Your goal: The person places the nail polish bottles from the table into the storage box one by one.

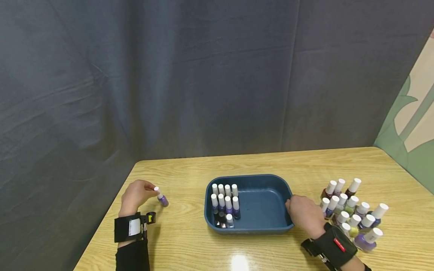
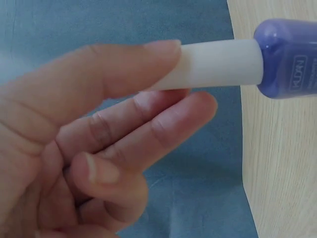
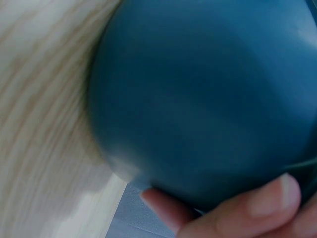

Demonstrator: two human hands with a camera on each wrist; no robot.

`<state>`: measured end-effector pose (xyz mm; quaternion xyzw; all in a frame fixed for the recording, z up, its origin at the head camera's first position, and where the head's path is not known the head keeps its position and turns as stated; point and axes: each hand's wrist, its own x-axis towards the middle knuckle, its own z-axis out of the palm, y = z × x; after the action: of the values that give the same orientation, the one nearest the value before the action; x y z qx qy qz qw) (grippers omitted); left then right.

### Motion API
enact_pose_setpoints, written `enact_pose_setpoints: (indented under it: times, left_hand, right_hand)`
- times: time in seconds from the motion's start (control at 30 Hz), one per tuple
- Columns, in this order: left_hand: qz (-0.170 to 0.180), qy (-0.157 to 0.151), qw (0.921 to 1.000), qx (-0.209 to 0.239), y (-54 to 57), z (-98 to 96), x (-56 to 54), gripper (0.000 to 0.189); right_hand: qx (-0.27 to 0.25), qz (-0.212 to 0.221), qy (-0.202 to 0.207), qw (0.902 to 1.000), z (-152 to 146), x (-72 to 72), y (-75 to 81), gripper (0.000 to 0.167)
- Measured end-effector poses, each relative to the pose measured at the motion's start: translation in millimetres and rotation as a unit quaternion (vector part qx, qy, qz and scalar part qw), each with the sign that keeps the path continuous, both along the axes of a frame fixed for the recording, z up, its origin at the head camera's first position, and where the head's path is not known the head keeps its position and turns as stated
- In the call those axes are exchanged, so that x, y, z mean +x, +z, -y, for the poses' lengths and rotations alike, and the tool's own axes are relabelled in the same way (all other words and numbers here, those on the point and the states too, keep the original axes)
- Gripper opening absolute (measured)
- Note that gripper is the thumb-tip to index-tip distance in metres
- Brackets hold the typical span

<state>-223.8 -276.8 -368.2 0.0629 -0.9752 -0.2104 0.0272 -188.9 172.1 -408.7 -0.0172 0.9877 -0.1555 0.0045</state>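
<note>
My left hand (image 1: 136,194) pinches the white cap of a purple nail polish bottle (image 1: 163,201) at the table's left side. In the left wrist view, thumb and fingertips meet on that cap, and the purple bottle (image 2: 290,58) points right. At the right end of a dark blue tray (image 1: 249,231), my right hand (image 1: 306,213) grips the rim. The right wrist view shows the tray's curved wall (image 3: 198,99) close up, with fingertips (image 3: 270,201) at its edge. White-capped nail polish bottles (image 1: 235,207) stand in rows along the tray's left side, some dark purple.
Right of the tray stands a cluster of several nail polish bottles (image 1: 354,207) in mixed colours, close to my right wrist. Everything rests on a light wooden table (image 1: 183,241). A dark grey curtain (image 1: 217,82) hangs behind it and on the left.
</note>
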Motion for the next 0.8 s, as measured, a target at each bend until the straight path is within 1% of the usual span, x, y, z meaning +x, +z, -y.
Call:
enact_pose_setpoints:
  times: [0.23,0.3,0.4,0.5,0.6,0.7,0.8]
  left_hand:
    - [-0.01,-0.003,0.9998,-0.019,-2.4,-2.0,-3.9,0.028]
    - [-0.022,-0.009,0.9996,-0.018,-0.9,-4.0,-4.3,0.028]
    - [-0.059,-0.027,0.9978,-0.01,4.1,-10.4,-3.2,0.026]
    - [-0.11,-0.056,0.9924,0.007,14.3,-23.5,2.7,0.023]
    - [-0.154,-0.089,0.9833,0.039,29.7,-43.9,12.5,0.02]
    - [-0.182,-0.132,0.9723,0.065,47.2,-68.9,21.1,0.019]
    - [-0.193,-0.181,0.9617,0.072,63.5,-94.2,25.7,0.018]
  right_hand:
    - [0.001,0.007,-0.006,1.0,0,-0.7,-0.4,0.033]
    - [0.001,0.008,-0.007,0.9999,0,-0.7,-0.4,0.033]
    - [0.001,0.009,-0.007,0.9999,0,-0.2,0.1,0.033]
    - [-0.001,0.012,-0.009,0.9999,1,0.4,0.8,0.033]
    - [-0.001,0.011,-0.011,0.9999,1,0.7,1.1,0.034]
    - [0.0,0.01,-0.012,0.9999,1,0.9,1.3,0.034]
    - [0.001,0.015,-0.015,0.9998,1,0.9,1.6,0.034]
